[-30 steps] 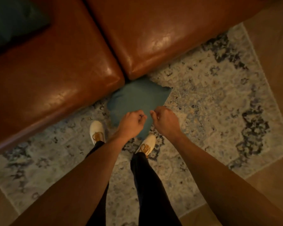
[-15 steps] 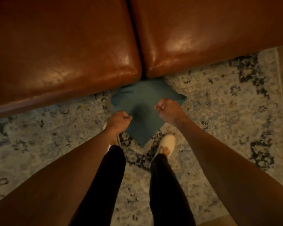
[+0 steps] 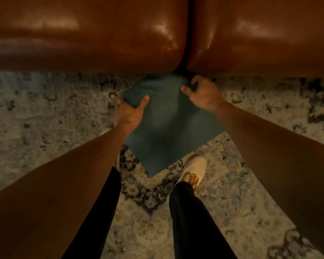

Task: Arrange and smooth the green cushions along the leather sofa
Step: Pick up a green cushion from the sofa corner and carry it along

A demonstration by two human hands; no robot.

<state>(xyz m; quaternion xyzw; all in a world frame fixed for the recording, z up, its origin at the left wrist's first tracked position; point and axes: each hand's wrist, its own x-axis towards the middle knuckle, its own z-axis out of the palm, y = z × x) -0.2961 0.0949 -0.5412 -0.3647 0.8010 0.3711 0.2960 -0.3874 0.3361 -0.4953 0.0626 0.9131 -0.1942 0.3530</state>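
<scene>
— At the sofa's front edge, what are the fingers doing?

— Both hands grip the green cushion [image 3: 168, 124]. On the left hand [image 3: 129, 113] the thumb lies flat across the top face while the other fingers wrap under the left corner, closed tight on the fabric. The right hand [image 3: 202, 94] is curled over the upper right corner, thumb pointing inward along the cloth, fingers hooked round the far edge; whether they pinch fabric underneath I cannot tell.

— And where is the cushion itself?

— Off the seat, hanging between the hands as a diamond, one corner pointing down toward the rug [image 3: 45, 118], the top corner right under the dark gap where the two leather seat pads [image 3: 101, 34] meet. Its upper edge looks to touch the sofa front, though shadow hides the contact.

— What's around it?

— Patterned rug spreads wide to the left and right. Below, a pale shoe [image 3: 194, 171] stands just beside the cushion's lower corner, and another shoe is mostly hidden behind the left forearm. Dark trouser legs [image 3: 191, 221] run down from there. The seat pads fill the whole upper part, glossy and bare as far as the view reaches
</scene>
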